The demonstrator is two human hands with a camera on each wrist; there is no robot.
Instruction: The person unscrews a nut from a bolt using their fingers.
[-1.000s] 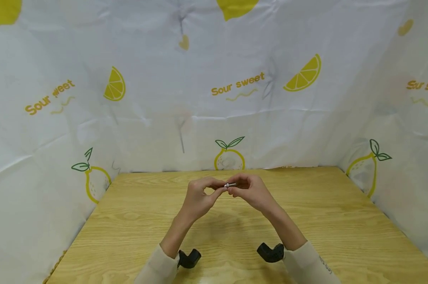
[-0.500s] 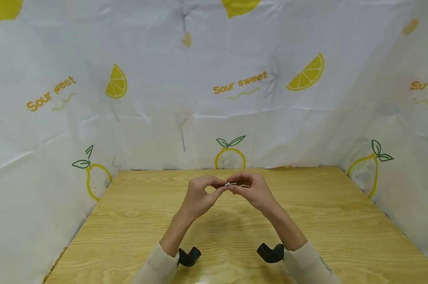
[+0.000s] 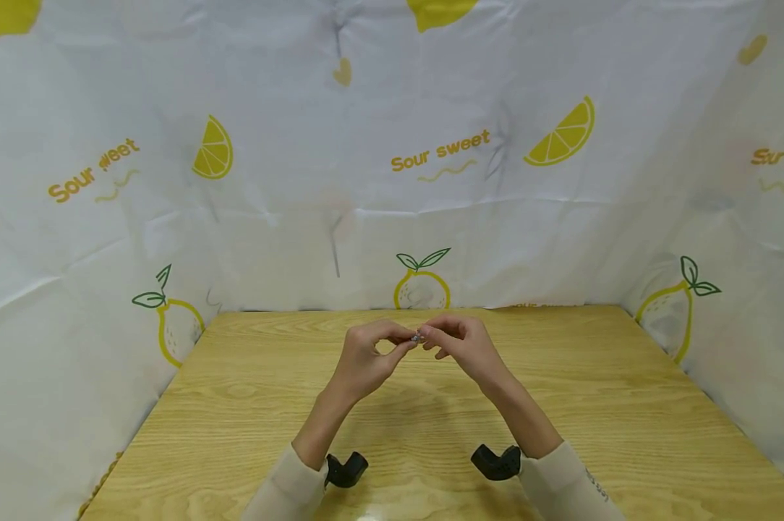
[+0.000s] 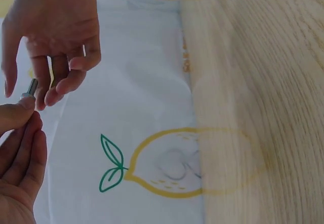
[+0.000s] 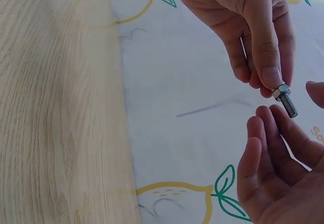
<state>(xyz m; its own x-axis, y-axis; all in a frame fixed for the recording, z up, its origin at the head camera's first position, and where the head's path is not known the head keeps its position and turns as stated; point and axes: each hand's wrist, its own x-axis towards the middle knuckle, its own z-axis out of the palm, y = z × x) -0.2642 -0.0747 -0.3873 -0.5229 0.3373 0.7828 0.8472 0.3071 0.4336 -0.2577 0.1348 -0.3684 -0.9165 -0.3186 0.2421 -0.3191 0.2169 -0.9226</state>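
A small metal bolt (image 5: 289, 106) is pinched at its head end by the thumb and fingers of my left hand (image 3: 368, 359). Its threaded shaft points away from them, toward my right hand (image 3: 468, 352). A hex nut (image 5: 281, 90) sits on the bolt close to the left thumb tip. In the right wrist view, the right thumb and fingers stand spread on either side of the shaft, apart from it. The left wrist view shows the right palm facing the bolt. In the head view, the right fingers hide most of the shaft.
Both hands are above a wooden table (image 3: 268, 434). A white cloth (image 3: 288, 181) with lemon prints encloses its back and sides. Black wrist mounts (image 3: 348, 470) stick out from both sleeves.
The right thumb and fingers have shifted around the bolt's shaft, with the thumb now higher and over it in the head view. My left hand keeps its pinch and has barely moved.
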